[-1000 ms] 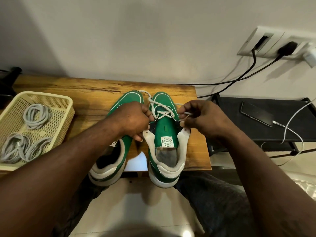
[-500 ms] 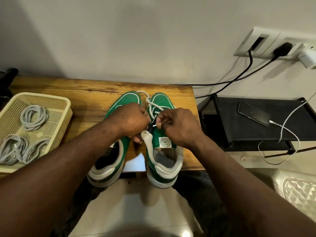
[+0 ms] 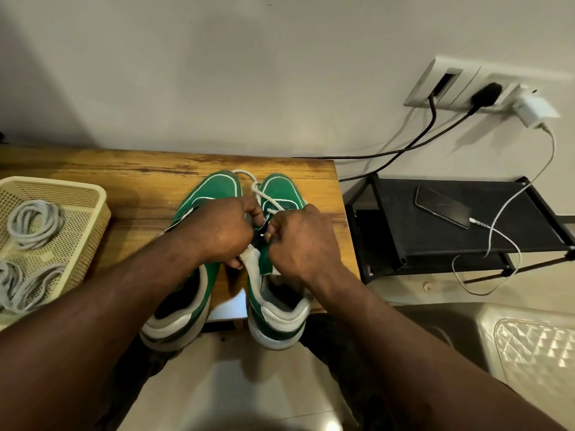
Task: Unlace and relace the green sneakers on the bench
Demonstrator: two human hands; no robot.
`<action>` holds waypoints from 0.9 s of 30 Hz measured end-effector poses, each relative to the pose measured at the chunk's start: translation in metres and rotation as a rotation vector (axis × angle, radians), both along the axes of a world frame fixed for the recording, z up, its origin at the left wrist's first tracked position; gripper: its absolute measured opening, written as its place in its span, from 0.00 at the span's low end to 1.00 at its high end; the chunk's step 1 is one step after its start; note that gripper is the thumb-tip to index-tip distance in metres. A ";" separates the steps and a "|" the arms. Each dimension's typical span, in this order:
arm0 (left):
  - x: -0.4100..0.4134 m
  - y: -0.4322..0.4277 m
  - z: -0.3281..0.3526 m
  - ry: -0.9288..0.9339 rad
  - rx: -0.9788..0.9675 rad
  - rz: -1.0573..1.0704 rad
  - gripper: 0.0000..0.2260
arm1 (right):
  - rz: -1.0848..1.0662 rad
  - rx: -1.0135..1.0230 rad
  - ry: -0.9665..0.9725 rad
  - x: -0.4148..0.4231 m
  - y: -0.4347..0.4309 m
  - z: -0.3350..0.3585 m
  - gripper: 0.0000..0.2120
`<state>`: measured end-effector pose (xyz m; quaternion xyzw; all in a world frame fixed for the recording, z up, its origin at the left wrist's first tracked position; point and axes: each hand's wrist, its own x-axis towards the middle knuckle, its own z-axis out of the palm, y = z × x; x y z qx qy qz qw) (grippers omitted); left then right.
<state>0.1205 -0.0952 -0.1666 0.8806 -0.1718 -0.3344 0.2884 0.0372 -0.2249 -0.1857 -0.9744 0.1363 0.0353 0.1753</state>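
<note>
Count on inspection: two green-and-white sneakers, one white cord shoelace, one cream perforated plastic basket, three coiled grey cord bundles, one black slab phone, one white charger block, two bare hands.

left hand grips right sneaker at eyelets; right hand pinches white lace tip.

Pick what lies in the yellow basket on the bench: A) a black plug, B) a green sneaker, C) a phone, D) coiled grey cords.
D: coiled grey cords lie inside the yellow basket, while the phone rests on the black shelf.
</note>
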 end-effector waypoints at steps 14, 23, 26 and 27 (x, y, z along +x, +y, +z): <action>-0.005 -0.004 -0.002 -0.016 -0.054 0.119 0.05 | -0.076 -0.014 0.049 -0.002 0.011 0.004 0.08; -0.001 -0.002 -0.006 -0.014 -0.023 0.163 0.03 | -0.156 0.068 0.046 -0.002 0.013 -0.002 0.07; 0.001 0.001 -0.007 0.056 -0.033 0.194 0.02 | -0.167 0.080 0.041 -0.004 0.015 -0.005 0.07; 0.001 0.003 -0.007 0.062 -0.032 0.216 0.03 | -0.173 0.098 0.035 -0.004 0.016 -0.006 0.06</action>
